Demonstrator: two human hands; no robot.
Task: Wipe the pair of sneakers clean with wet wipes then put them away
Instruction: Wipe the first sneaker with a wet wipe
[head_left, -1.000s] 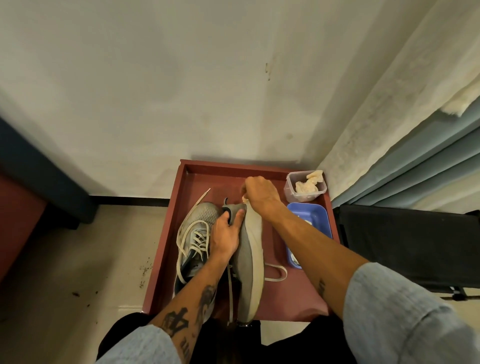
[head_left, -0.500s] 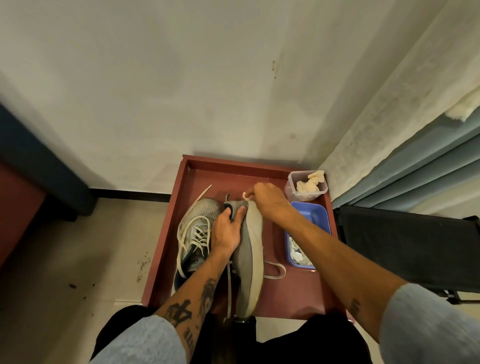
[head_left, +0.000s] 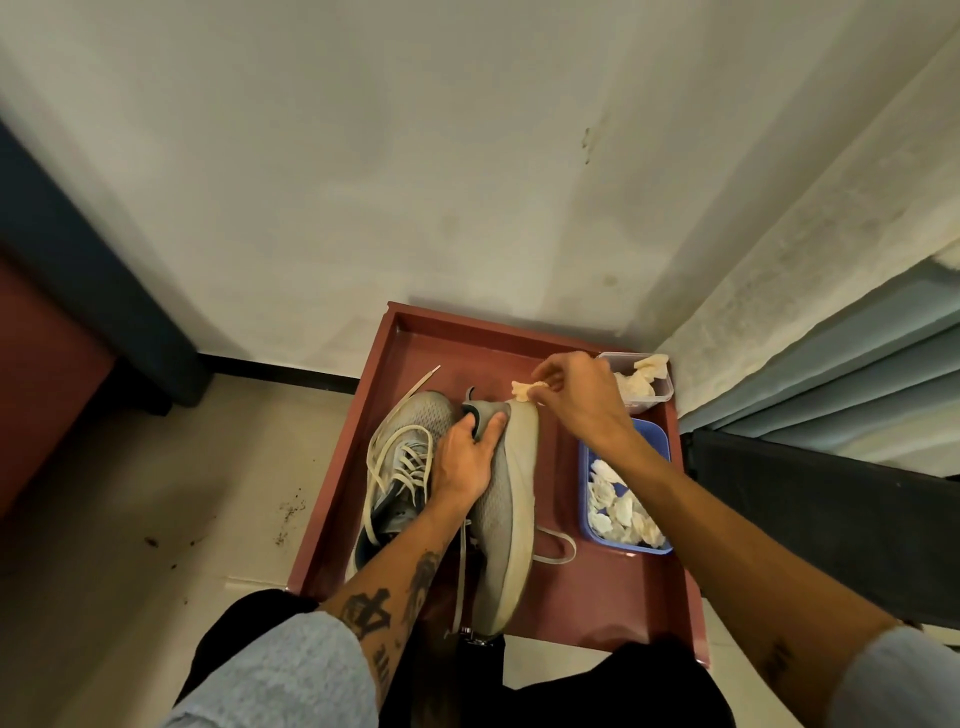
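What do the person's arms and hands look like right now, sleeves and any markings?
Both hands are bare: no gloves, rings or watch visible. The left hand leads to a forearm with dark tattoos, including a bold character and smaller lettering. The right hand has a forearm with one small dark tattoo near the cuff. Both light grey-blue textured sleeves are pushed up.

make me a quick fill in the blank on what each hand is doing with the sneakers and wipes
1. The left hand steadies the sneaker turned on its ____.
2. The right hand pinches a crumpled ____ at that sneaker's toe.
3. Used wipes lie in the ____ tub.
4. Everything sits in a ____ tray.

Missing: side; wipe; blue; red
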